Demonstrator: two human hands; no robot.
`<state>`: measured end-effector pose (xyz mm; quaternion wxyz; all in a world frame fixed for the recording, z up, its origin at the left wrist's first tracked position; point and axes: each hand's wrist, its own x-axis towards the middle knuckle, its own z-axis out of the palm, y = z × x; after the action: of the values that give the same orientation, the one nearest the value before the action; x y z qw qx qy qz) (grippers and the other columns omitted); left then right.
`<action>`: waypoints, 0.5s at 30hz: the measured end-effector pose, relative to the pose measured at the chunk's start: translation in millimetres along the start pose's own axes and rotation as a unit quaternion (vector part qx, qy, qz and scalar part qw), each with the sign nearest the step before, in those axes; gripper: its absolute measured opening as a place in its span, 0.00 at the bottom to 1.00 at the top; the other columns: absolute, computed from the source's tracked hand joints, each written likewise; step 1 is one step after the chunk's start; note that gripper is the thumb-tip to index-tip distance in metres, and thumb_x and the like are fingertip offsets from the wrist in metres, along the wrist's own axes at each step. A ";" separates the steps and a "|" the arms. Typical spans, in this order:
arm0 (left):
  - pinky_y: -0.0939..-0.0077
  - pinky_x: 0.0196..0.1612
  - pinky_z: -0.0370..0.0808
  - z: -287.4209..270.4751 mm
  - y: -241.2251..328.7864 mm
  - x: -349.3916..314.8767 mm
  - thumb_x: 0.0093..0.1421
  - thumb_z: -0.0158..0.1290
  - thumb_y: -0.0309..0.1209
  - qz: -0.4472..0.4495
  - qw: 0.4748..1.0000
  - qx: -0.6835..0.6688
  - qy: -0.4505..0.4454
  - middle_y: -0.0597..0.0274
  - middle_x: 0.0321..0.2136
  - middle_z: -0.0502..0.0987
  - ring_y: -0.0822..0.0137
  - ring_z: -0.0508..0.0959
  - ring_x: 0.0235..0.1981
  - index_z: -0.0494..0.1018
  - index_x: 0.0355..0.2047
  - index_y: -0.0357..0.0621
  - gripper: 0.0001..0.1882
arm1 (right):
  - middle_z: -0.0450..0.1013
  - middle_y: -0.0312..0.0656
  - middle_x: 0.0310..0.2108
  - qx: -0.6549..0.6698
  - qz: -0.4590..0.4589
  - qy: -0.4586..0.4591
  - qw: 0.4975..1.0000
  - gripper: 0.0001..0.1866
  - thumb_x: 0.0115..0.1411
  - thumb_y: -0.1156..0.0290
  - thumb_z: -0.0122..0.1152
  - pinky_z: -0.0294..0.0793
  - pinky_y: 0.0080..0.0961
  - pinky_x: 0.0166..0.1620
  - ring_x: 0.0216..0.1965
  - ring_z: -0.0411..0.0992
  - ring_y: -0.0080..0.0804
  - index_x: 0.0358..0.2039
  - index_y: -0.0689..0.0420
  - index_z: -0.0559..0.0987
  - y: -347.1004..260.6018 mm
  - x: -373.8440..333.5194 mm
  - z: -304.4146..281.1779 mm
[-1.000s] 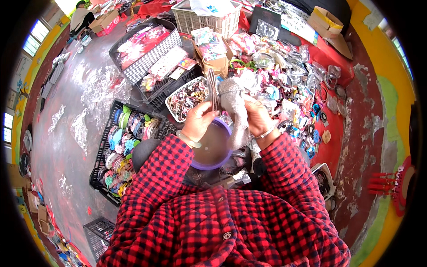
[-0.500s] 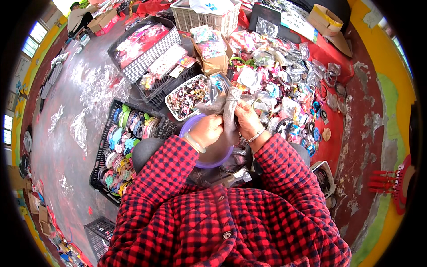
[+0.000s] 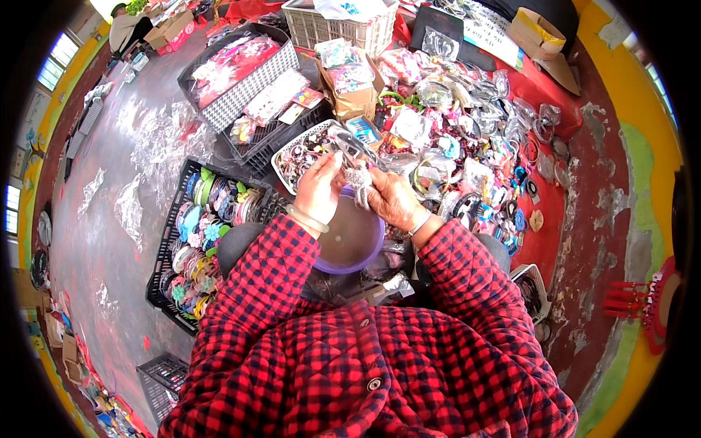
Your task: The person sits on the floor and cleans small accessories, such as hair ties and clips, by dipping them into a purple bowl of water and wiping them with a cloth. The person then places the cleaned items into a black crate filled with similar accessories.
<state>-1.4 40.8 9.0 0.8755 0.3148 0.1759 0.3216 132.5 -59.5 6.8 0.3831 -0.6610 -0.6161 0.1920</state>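
Over a purple-rimmed basin (image 3: 374, 252), both my hands are closed on a grey, soft cloth band (image 3: 358, 177), gathered into a knot-like bunch. It looks like a headband, but the fingers cover much of it. My right hand (image 3: 394, 198) grips the bunch from the right, thumb on top. At its left side, my left hand (image 3: 319, 193) pinches the band near the far end. A shiny, dark, clear-looking strip (image 3: 350, 142) reaches away from the fingers over the white basket (image 3: 277, 164) of hair bands; whether it is plastic wrapping I cannot tell.
At left stands a black crate (image 3: 162, 281) of colourful headbands. A heap of bagged hair accessories (image 3: 456, 139) covers the red cloth (image 3: 544, 226) at right. Farther off are a cardboard box (image 3: 355, 102), a grey-patterned crate (image 3: 244, 87) and a beige crate (image 3: 343, 33). Another person (image 3: 128, 31) sits far left.
The grey band hung down over the basin and is now bunched up between my hands. My left hand has turned and risen away from the basin, showing more of its inside.
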 end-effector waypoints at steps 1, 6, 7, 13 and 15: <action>0.78 0.39 0.71 0.9 1.8 -0.5 0.62 0.44 0.32 -0.015 0.999 -0.029 -0.007 0.55 0.32 0.76 0.70 0.75 0.32 0.70 0.35 0.36 0.11 | 0.70 0.54 0.21 -0.029 -0.015 0.000 0.999 0.08 0.53 0.67 0.51 0.66 0.45 0.30 0.27 0.69 0.56 0.28 0.58 0.69 -3.0 1.1 -0.1; 0.75 0.39 0.73 -5.4 -1.8 0.4 0.62 0.43 0.30 -0.012 0.998 -0.052 0.013 0.53 0.32 0.76 0.66 0.76 0.32 0.69 0.35 0.34 0.10 | 0.69 0.53 0.19 -0.041 -0.049 0.009 0.998 0.07 0.52 0.70 0.51 0.66 0.46 0.29 0.25 0.68 0.55 0.29 0.60 0.70 -17.2 0.8 -1.1; 0.74 0.38 0.73 -4.2 -0.9 0.6 0.62 0.43 0.30 -0.012 0.999 -0.044 0.021 0.53 0.32 0.76 0.66 0.76 0.32 0.69 0.35 0.34 0.10 | 0.69 0.53 0.19 -0.034 -0.045 -0.006 0.998 0.07 0.52 0.70 0.51 0.66 0.46 0.29 0.25 0.68 0.55 0.29 0.60 0.70 -16.6 1.4 -1.7; 0.69 0.39 0.74 2.7 13.4 -4.0 0.61 0.44 0.31 -0.033 0.998 -0.038 0.047 0.50 0.31 0.75 0.62 0.77 0.33 0.68 0.36 0.33 0.11 | 0.69 0.53 0.22 0.013 -0.097 -0.029 0.995 0.06 0.51 0.72 0.52 0.66 0.44 0.32 0.28 0.68 0.54 0.28 0.61 0.69 -9.1 2.4 2.0; 0.68 0.39 0.74 -2.5 17.6 -2.2 0.61 0.44 0.31 -0.051 0.997 -0.048 0.039 0.50 0.30 0.75 0.61 0.77 0.32 0.67 0.36 0.33 0.11 | 0.69 0.51 0.23 0.018 -0.131 -0.028 0.991 0.05 0.50 0.73 0.52 0.66 0.42 0.34 0.30 0.67 0.53 0.27 0.60 0.69 -1.2 2.1 7.2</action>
<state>-12.2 50.9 19.0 0.8974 0.2503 0.2101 0.2965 126.9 -55.6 3.6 0.3996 -0.5618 -0.7042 0.1696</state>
